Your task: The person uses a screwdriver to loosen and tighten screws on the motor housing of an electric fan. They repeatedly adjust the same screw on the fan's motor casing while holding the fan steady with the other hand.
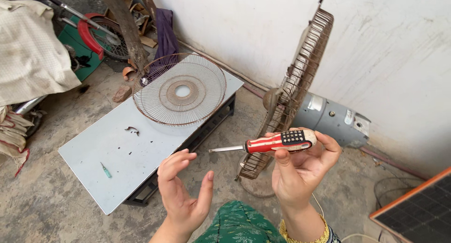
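Observation:
My right hand [300, 170] holds a screwdriver [277, 142] with a red, white and blue handle, its metal shaft pointing left. My left hand [184, 191] is raised beside it, palm turned inward, fingers apart and holding nothing. Just behind the screwdriver stands a fan with a rusty rear wire guard [291, 90] and a grey motor housing [329, 118]. The detached round front guard [179, 89] lies flat on a low pale grey table [108, 158].
A small green-handled tool [105, 170] and a dark curved scrap [132, 129] lie on the table. A bicycle wheel [110, 38], wood planks and cloth are at the back left. A solar panel [418, 210] sits at the right. A white wall rises behind the fan.

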